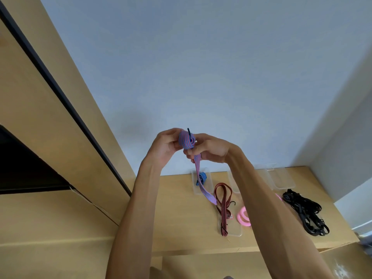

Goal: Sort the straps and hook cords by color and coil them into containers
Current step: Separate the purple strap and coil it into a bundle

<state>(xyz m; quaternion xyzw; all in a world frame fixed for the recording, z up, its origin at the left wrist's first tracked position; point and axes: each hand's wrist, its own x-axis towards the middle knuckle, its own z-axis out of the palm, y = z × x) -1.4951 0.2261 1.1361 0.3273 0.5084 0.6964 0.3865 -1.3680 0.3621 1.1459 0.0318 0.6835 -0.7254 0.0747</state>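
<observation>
Coiling the striped cord, most sorting still ahead

Holding a half-wound blue-red cord (187,140) above the table (177,218), left hand (165,146) grips the coil, right hand (209,151) pinches the tail. One blue coil (202,177) sits boxed; red cord (222,200), pink coil (243,216) and black straps (306,214) remain.

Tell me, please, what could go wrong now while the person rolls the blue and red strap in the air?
1. The coil is held only between the left hand and right hand; a slip could let it spring open.
2. The loose tail hangs down over the container that holds a blue coil; it may drag on it.
3. A dark hook sticks out of the coil near the fingers and might snag.
</observation>
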